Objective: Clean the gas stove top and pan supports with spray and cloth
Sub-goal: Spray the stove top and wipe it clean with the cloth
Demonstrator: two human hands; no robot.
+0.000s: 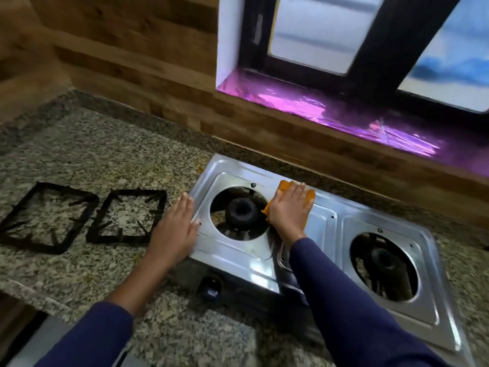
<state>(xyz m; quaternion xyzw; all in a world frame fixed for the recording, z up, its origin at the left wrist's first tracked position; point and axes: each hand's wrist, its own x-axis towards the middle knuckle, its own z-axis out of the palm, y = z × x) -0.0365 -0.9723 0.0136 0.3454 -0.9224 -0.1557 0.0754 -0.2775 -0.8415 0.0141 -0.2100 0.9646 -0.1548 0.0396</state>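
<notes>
A two-burner steel gas stove (238, 263) sits on the granite counter, both burner wells bare. My right hand (289, 207) lies flat on an orange cloth (310, 195), pressing it on the steel between the two burners near the back edge. My left hand (176, 226) rests with straight fingers against the stove's left edge. The left burner (242, 211) shows between my hands; the right burner (383, 263) is uncovered. Two black square pan supports (45, 215) (127, 213) lie side by side on the counter to the left of the stove. No spray bottle is in view.
The speckled granite counter (105, 154) runs left and back to a wood-panelled wall. A window sill (304, 104) lit pink sits behind the stove, above counter level. A dark stove knob (210, 286) faces the front edge.
</notes>
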